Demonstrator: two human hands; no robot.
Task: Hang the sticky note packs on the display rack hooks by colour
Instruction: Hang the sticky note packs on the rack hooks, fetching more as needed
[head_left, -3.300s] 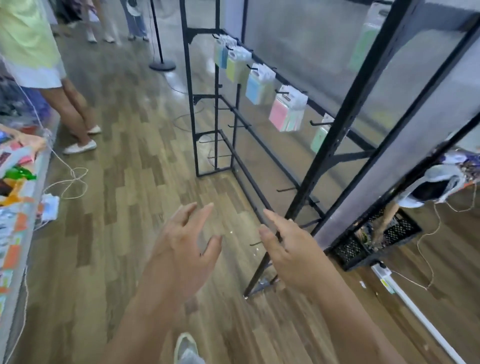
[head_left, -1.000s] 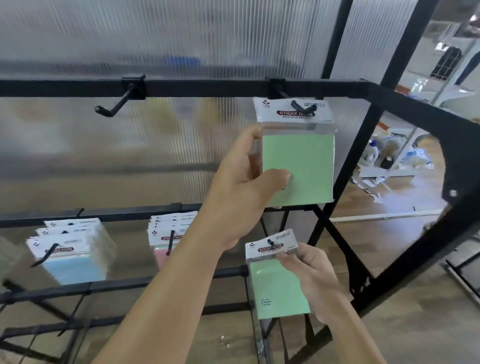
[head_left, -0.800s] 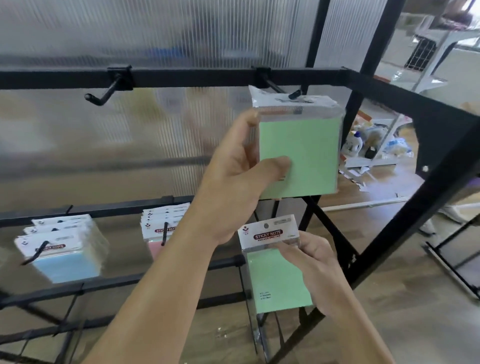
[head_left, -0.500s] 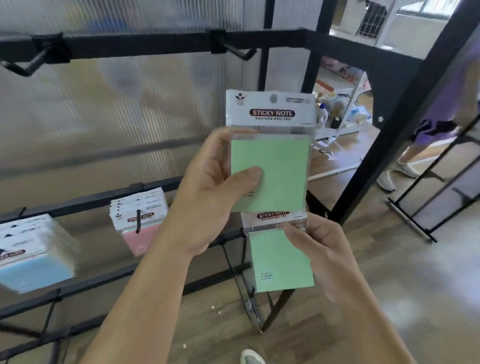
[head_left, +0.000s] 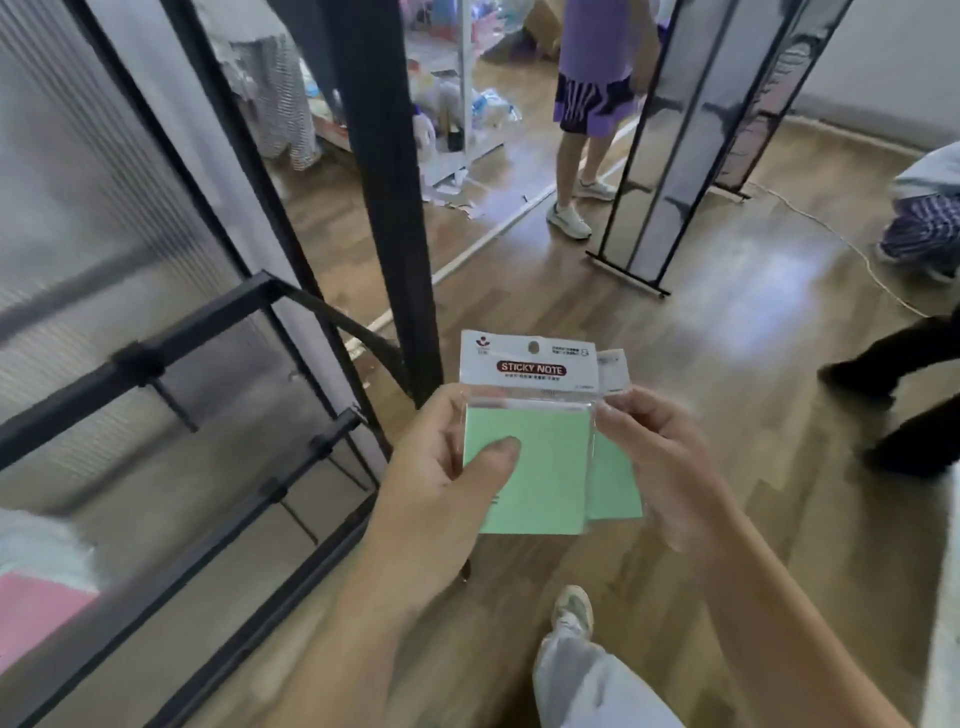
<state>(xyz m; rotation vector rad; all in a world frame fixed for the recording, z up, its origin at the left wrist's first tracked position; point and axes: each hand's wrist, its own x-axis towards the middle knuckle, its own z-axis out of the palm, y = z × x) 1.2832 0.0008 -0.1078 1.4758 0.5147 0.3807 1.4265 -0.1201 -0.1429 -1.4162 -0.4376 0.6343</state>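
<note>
A green sticky note pack (head_left: 524, 467) in a clear sleeve with a white "STICKY NOTE" header card is held upright in front of the chest, off any hook. A second green pack (head_left: 615, 488) is tucked behind its right edge, half covered. The left hand (head_left: 441, 488) is clamped on the front pack, thumb flat on the green face and fingers out of sight behind. The right hand (head_left: 660, 467) is curled round the rear pack, its fingertips pinching at the seam where the two overlap.

Both packs sit just past the right end post of the black metal display rack (head_left: 208, 322). The rack's thin bare hooks (head_left: 171, 405) jut from the rails down to the left, well apart from the hands. A pink pack (head_left: 36, 608) shows blurred at the rack's lower left corner.

The likeliest slip comes from the overlap: the glossy sleeves could slide on each other, and either pack could drop to the wooden floor (head_left: 727, 322) when the hands part. The hang hole in the header is small (and the rear pack's hole is hidden), so a hurried push could miss the hook tip or tear the card. The greens could also land on a hook beside the pink, which would spoil the sorting. A person in purple shorts (head_left: 592, 104) and a white cable (head_left: 831, 234) lie close behind, so a step back risks a bump or a trip.
</note>
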